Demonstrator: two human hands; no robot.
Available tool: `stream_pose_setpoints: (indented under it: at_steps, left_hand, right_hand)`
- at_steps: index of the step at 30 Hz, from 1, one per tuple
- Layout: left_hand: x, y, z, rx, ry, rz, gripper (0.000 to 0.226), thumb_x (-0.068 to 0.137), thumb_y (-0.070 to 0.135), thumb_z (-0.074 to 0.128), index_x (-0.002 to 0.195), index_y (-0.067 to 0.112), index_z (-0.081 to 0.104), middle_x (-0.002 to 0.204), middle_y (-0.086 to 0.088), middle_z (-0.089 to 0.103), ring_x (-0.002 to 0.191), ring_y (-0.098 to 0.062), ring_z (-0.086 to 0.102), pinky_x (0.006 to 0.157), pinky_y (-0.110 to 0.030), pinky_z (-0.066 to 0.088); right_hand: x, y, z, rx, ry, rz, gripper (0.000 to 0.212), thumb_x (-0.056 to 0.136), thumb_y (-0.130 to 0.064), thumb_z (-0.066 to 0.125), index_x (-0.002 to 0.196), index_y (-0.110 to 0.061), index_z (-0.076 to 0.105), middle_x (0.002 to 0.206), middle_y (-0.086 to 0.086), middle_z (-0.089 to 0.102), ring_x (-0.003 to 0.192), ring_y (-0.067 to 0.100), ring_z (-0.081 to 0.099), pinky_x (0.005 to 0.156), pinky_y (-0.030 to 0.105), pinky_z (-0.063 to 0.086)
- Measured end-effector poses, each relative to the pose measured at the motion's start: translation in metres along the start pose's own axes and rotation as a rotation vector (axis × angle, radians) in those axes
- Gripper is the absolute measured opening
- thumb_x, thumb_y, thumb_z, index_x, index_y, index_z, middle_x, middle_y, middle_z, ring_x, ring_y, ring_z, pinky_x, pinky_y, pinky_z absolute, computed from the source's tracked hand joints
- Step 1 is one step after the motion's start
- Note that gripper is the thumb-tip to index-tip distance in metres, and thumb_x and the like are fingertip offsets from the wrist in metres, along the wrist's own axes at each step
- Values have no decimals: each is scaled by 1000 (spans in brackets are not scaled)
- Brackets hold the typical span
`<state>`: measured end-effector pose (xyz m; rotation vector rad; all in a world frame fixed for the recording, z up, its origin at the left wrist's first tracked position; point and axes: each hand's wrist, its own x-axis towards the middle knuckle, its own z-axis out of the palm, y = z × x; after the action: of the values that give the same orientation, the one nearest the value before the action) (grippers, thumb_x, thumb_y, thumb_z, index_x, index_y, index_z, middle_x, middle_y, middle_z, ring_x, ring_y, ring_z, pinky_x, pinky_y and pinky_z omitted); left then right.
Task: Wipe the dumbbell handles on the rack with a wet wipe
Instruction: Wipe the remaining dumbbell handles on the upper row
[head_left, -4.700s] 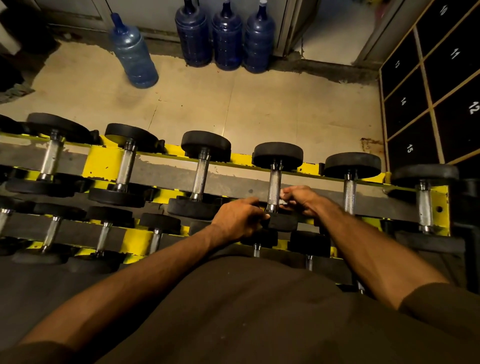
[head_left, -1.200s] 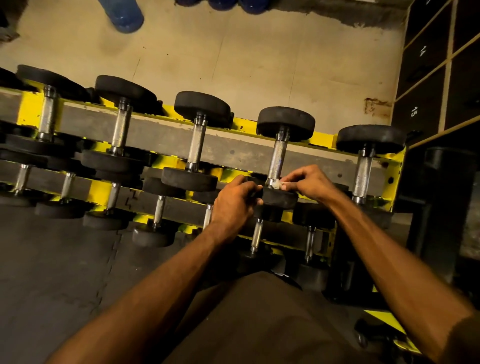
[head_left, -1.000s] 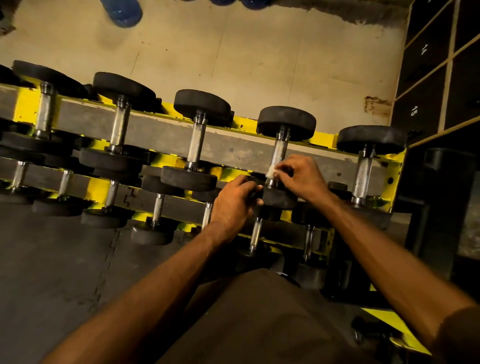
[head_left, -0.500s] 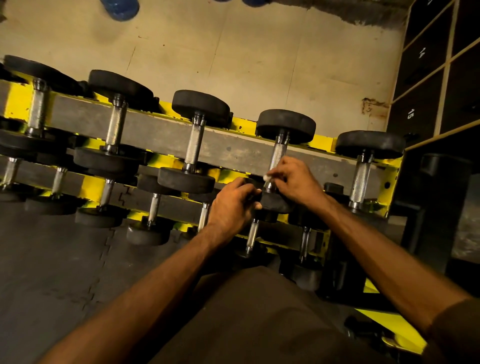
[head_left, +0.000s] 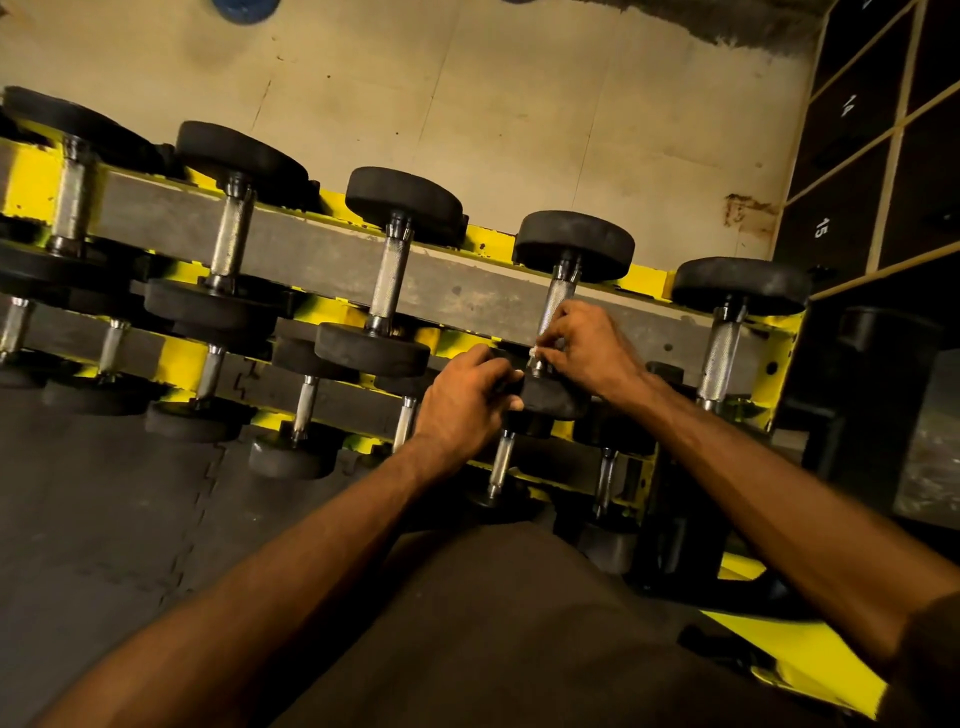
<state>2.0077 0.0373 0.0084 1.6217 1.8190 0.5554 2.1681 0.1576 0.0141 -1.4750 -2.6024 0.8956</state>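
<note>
Dumbbell handle (head_left: 555, 301) on top row of rack (head_left: 311, 249) is mid-wipe: right hand (head_left: 587, 348) curls round its lower end pinching wipe (head_left: 534, 352), left hand (head_left: 462, 402) grips near head (head_left: 553, 397); next probably needs wipe slid up bare knurl.

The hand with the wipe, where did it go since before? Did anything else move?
A second ago the right hand slid the wet wipe up the handle, then brought it back down toward the near weight. It never let go of the wipe. The left hand kept gripping that near weight, and the other dumbbells stayed put on the rack.
</note>
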Motion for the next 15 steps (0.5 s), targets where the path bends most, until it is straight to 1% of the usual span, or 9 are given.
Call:
stream_pose_setpoints:
  at_steps: [3, 4, 5, 8, 9, 11, 13, 14, 15]
  left_hand:
    - [1, -1, -1, -4, -5, 4, 22, 84, 23, 80, 102, 16, 70, 99, 3, 54, 92, -20, 56, 74, -46, 56]
    - [1, -1, 0, -6, -3, 0, 21, 84, 24, 80, 101, 17, 70, 98, 3, 54, 92, -20, 56, 73, -46, 56]
    - [1, -1, 0, -6, 3, -3, 20, 84, 24, 79, 100, 17, 70, 97, 5, 53, 90, -20, 56, 72, -46, 56]
    - [0, 0, 1, -17, 18, 4, 18, 84, 23, 79, 98, 18, 70, 93, 9, 47, 88, -20, 55, 71, -46, 55]
    - [0, 0, 1, -21, 17, 3, 18, 85, 23, 79, 99, 18, 70, 93, 10, 46, 89, -19, 55, 72, -46, 56]
    - [-1, -1, 1, -21, 11, 1, 19, 85, 24, 79, 101, 18, 70, 94, 10, 47, 91, -18, 55, 73, -45, 56]
    - [0, -2, 1, -28, 15, 7, 19, 84, 24, 79, 100, 19, 70, 94, 11, 47, 91, -17, 55, 73, -45, 55]
    - [0, -3, 1, -32, 18, 9, 20, 84, 23, 80, 100, 19, 70, 93, 12, 46, 92, -17, 55, 74, -44, 55]
    - [0, -2, 1, -35, 21, 12, 20, 84, 22, 80, 101, 18, 70, 94, 13, 45, 92, -17, 55, 74, -43, 55]
  right_hand:
    - [15, -6, -2, -41, 160, 40, 21, 90, -17, 71, 108, -6, 75, 106, 7, 59, 95, 18, 56, 79, 27, 50]
    - [17, -7, -2, -72, 149, 32, 21, 90, -16, 70, 108, -5, 74, 106, 8, 58, 95, 19, 56, 78, 27, 49]
    - [19, -9, -1, -141, 68, -15, 20, 91, -16, 68, 107, -5, 73, 105, 7, 57, 97, 20, 56, 78, 28, 50]
    - [19, -22, -4, -292, -301, -168, 15, 92, -15, 65, 103, -6, 70, 101, 7, 55, 98, 25, 59, 82, 33, 52]
    - [22, -27, -7, -321, -341, -170, 15, 92, -15, 65, 103, -6, 69, 103, 8, 57, 97, 25, 60, 81, 33, 52]
    - [35, -35, -14, -399, -262, -118, 17, 94, -12, 63, 108, -3, 67, 110, 13, 59, 96, 27, 60, 78, 34, 50]
    - [49, -41, -14, -480, -162, -19, 23, 94, -10, 61, 114, 1, 65, 116, 17, 58, 99, 32, 60, 79, 41, 51]
    - [53, -47, -12, -520, -192, -5, 25, 95, -10, 59, 116, 1, 65, 116, 18, 58, 98, 32, 60, 79, 41, 51]
    - [55, -54, -9, -539, -288, -30, 24, 96, -11, 58, 116, 0, 65, 113, 16, 59, 93, 29, 59, 79, 40, 51]
